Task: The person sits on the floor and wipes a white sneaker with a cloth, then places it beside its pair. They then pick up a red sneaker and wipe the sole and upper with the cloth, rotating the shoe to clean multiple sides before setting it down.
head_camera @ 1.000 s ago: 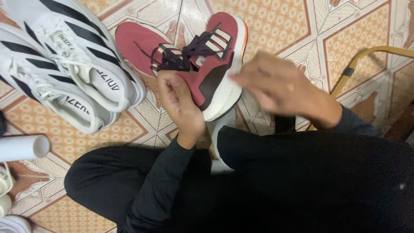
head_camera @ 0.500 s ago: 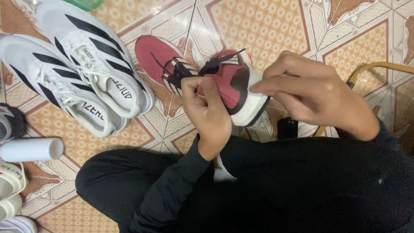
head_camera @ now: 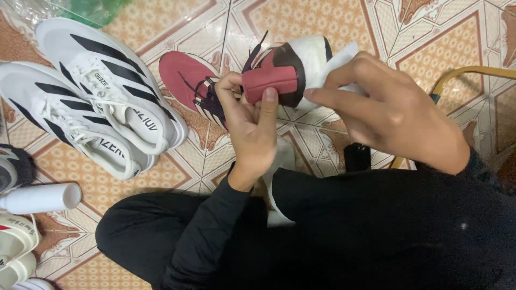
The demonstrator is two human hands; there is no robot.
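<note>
A dark red sneaker [head_camera: 185,75] with black laces and a white sole is tilted up off the patterned floor, heel toward me. My left hand [head_camera: 250,126] grips it by the heel collar, thumb pressed on the red heel tab. My right hand [head_camera: 395,110] holds a white cloth [head_camera: 341,56] against the white sole at the heel. A strip of white cloth also hangs below my left wrist over my black-trousered lap.
Two white sneakers with black stripes [head_camera: 105,102] lie side by side at the left. A white cylinder-shaped bottle [head_camera: 40,197] lies at the left edge, with more shoes [head_camera: 16,247] below it. A yellow metal chair frame [head_camera: 467,72] stands at the right. Clear plastic wrap [head_camera: 70,8] lies at the top left.
The red sneaker has been turned and raised so its heel faces me. My left hand shifted from the laces to the heel, and my right hand brought the cloth to the sole.
</note>
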